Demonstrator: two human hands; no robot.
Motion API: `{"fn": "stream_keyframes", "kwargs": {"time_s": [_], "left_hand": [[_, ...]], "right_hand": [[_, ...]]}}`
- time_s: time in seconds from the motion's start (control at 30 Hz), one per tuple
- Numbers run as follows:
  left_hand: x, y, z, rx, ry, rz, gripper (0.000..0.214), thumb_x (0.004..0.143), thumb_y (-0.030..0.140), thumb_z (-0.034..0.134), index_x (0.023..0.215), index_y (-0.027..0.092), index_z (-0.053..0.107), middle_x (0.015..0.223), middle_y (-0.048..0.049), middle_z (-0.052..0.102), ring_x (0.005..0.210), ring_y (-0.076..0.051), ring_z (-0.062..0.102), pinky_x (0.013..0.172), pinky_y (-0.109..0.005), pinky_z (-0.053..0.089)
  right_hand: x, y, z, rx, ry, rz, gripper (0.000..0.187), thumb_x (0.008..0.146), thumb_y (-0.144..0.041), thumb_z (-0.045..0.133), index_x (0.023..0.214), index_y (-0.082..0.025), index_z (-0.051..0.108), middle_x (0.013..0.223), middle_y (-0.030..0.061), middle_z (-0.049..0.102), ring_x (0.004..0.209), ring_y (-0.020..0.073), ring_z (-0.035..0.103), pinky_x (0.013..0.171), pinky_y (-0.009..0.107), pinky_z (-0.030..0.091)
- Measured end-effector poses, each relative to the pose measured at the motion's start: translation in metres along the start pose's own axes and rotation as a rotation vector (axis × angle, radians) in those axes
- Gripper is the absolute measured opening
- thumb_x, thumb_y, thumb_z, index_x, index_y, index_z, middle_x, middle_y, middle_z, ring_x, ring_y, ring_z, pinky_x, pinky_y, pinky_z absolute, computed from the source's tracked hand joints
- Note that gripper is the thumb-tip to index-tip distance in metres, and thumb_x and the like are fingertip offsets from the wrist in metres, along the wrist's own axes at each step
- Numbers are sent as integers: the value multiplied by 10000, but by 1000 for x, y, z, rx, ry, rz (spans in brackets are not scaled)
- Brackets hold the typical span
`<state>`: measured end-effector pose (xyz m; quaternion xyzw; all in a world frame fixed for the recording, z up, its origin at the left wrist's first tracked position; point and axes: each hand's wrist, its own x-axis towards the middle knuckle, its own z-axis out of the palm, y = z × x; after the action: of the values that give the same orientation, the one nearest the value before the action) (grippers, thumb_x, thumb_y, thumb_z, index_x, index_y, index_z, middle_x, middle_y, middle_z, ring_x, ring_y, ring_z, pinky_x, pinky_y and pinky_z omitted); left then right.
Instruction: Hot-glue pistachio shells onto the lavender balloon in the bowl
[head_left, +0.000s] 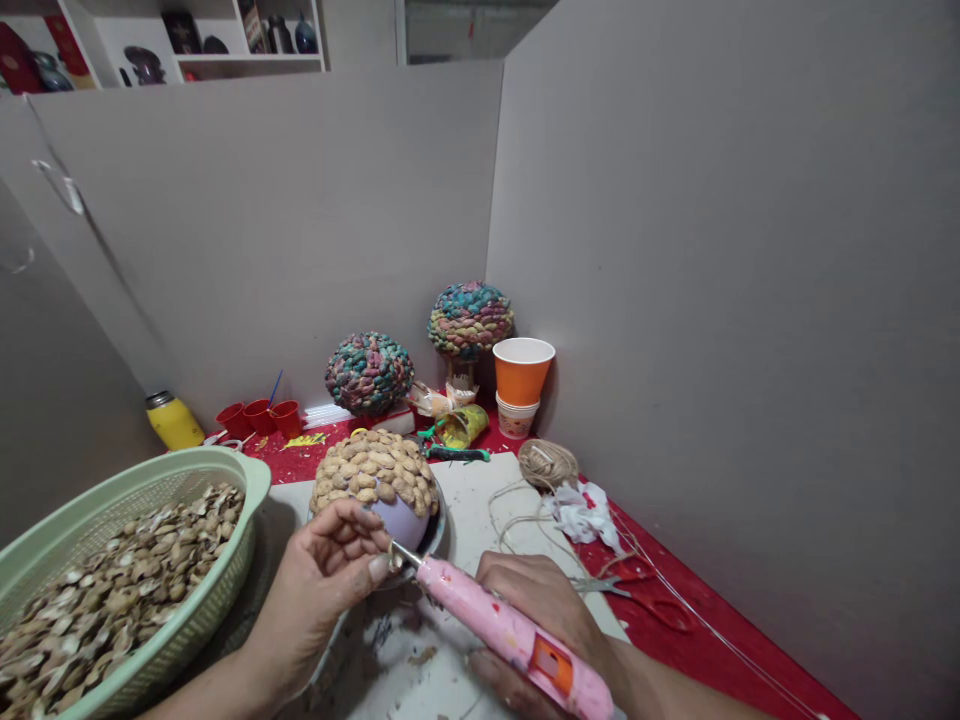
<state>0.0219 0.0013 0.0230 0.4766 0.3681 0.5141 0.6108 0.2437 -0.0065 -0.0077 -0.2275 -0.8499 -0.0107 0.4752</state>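
My right hand [536, 600] is wrapped round a pink glue gun [480, 615] with a metal nozzle and an orange window in its body. The nozzle points left, to the fingertips of my left hand [330, 555]. Between my left thumb and fingers is a small peanut shell [394, 560], touching or very close to the nozzle tip. Just behind stands a lilac ball [401, 520] in a dark bowl, its upper part covered in rows of peanut shells [371, 468]. Part of the ball is hidden by my left hand.
A green basket [255, 485] of peanut shells stands left. Behind are two painted shell-covered balls [369, 373], red cups [259, 417], a yellow bottle [174, 420] and an orange paper cup [523, 375]. Twine [549, 463], crumpled tissue [585, 515] and scissors [660, 608] lie right, beside grey partitions [712, 300].
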Motion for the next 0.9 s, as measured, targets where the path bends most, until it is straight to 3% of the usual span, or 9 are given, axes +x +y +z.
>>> {"fn": "stream_keyframes", "kwargs": {"time_s": [0.9], "left_hand": [[0, 6, 6, -16, 95, 23, 322, 651, 206, 855, 883, 164, 636, 768, -18, 703, 708, -123, 648, 701, -219, 536]], "right_hand": [[1, 0, -2, -28, -49, 5, 292, 1027, -369, 293, 789, -227, 386, 618, -33, 435, 508, 137, 396, 490, 287, 277]]}}
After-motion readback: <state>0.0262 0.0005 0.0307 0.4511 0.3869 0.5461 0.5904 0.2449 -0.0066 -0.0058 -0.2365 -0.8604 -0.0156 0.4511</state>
